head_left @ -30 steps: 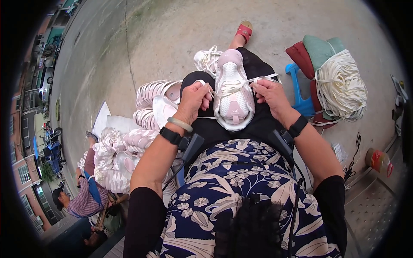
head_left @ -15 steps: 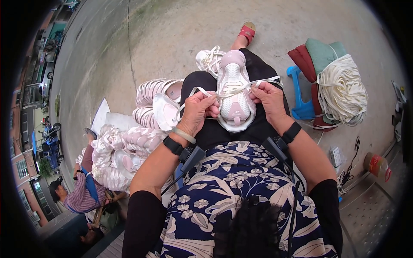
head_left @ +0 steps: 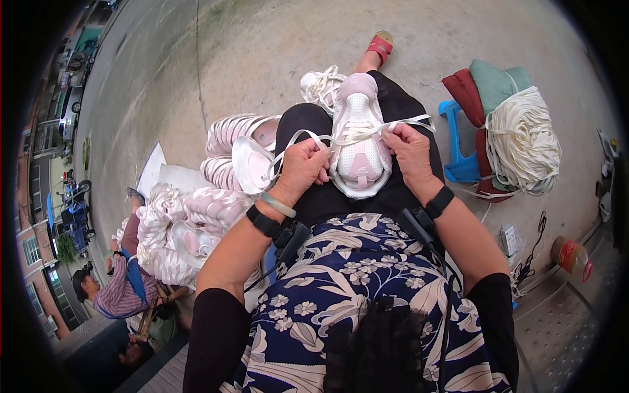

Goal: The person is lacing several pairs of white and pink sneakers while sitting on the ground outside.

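A white and pink shoe upper (head_left: pixel 362 159) lies over my dark-trousered lap, its pale pink toe pointing away from me. A flat white shoelace (head_left: pixel 411 121) crosses its middle and runs out to both sides. To the left of the upper, my left hand (head_left: pixel 300 169) pinches one end of the lace, which loops up over the fingers. At the right edge, my right hand (head_left: pixel 414 156) is closed on the other side of the lace, thumb and finger together. Just past my knees sits another upper with loose laces (head_left: pixel 321 87).
Nested uppers (head_left: pixel 219 147) and tied bundles of uppers (head_left: pixel 213 208) lie to my left. On the right stands a blue stool (head_left: pixel 460 144) beside a thick hank of white laces (head_left: pixel 524 141) and folded green cloth (head_left: pixel 496 85). A jar (head_left: pixel 569 255) is farther right. Other people (head_left: pixel 124 295) sit at far left.
My left hand has drawn slightly left, away from the upper, with the lace in it. The right hand has hardly moved, and the upper stays in place.
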{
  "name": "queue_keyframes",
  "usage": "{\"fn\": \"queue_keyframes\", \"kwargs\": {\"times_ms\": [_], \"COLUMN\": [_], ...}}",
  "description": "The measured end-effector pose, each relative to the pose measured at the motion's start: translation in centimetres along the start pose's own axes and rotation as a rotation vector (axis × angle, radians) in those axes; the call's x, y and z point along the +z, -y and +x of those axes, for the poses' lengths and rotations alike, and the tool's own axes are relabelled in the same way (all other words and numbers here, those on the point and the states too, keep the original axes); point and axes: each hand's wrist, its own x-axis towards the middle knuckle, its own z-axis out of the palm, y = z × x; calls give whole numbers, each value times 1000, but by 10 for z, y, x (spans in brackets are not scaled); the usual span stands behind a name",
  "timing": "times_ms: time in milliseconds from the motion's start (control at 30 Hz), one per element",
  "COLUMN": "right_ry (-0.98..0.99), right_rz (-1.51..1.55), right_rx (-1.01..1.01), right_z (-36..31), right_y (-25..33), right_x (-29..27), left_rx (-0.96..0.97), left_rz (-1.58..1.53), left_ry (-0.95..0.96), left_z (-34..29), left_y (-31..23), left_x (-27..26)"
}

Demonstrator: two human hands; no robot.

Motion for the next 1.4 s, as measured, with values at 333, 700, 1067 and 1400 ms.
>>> {"fn": "queue_keyframes", "kwargs": {"times_ms": [333,700,1067,1400], "right_ry": [28,520,438,389], "right_rz": [-446,-1138,-1241,-1194], "right_rx": [-344,-1005,-881,-784], "right_z": [6,-10,-4,-3], "right_y": [-8,46,31,29], "right_x": [-3,20,31,35], "left_rx": [26,148,188,276], "left_rz": [-60,-72,-23,162], "left_ry": [-66,-133,-158,-130], "left_z": [7,16,21,51], "left_y": [0,13,12,25], "left_x": [8,11,13,9]}}
